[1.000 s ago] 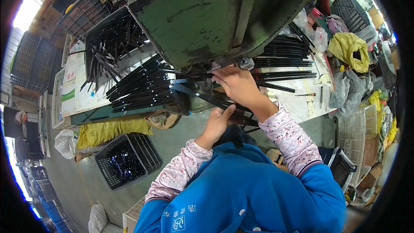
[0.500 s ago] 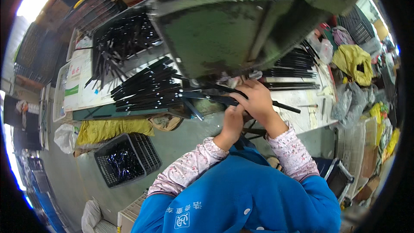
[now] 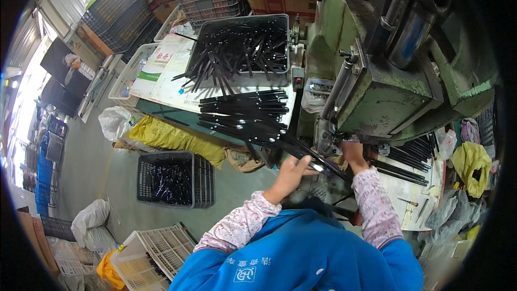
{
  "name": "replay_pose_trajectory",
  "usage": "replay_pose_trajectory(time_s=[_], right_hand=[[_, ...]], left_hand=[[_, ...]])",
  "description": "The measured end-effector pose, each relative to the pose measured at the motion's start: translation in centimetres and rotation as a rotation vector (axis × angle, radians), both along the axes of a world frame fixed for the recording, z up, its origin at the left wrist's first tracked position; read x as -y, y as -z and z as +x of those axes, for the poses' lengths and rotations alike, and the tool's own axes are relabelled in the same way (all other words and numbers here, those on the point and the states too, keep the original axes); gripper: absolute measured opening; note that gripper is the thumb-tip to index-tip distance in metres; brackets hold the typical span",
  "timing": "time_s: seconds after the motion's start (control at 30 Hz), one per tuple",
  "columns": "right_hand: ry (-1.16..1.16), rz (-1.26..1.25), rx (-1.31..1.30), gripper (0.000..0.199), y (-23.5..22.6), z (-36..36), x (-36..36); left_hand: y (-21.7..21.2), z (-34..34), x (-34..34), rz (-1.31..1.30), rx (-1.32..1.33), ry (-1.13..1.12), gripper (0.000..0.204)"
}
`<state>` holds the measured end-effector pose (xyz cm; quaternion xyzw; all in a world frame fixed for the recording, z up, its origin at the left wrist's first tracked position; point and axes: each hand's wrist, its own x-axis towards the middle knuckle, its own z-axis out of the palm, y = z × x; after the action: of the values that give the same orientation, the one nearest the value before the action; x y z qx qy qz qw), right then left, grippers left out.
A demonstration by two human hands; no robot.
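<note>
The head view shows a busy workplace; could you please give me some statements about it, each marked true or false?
1. The dark crate on the floor holds small dark pieces. True.
2. The left hand holds black bars. True.
3. The right hand is inside that crate. False: it is by the green machine, fingers mostly hidden.
4. The left sleeve is plain green. False: it is pale with a small pattern.
5. The dark tray on the table holds black strips. True.

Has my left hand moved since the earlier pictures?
Yes: the left hand has shifted left relative to the green machine.
</note>
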<state>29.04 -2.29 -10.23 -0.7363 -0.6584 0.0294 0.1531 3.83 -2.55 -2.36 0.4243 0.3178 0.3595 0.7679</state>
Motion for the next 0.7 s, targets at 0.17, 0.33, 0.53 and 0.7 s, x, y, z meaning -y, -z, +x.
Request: replay_pose_trajectory(time_s=[0.17, 0.33, 0.53, 0.7], right_hand=[[-0.061, -0.332, 0.14, 0.026, -0.2, -1.1, -2.0], [0.039, -0.212, 0.07, 0.026, 1.2, 1.8, -0.8], [0.069, -0.014, -0.298, 0.025, 0.8, 4.3, 1.2], [-0.209, 0.004, -1.168, 0.024, -4.9, 3.4, 2.7]], left_hand=[[-2.3, -3.3, -1.3, 0.045, -0.039, -0.096, 0.034], [-1.7, -2.7, -3.0, -0.085, 0.225, -0.131, 0.029], [-1.6, -1.4, -4.0, -0.047, 0.244, -0.164, 0.027], [-1.2, -1.8, -4.6, -0.046, 0.185, -0.149, 0.027]])
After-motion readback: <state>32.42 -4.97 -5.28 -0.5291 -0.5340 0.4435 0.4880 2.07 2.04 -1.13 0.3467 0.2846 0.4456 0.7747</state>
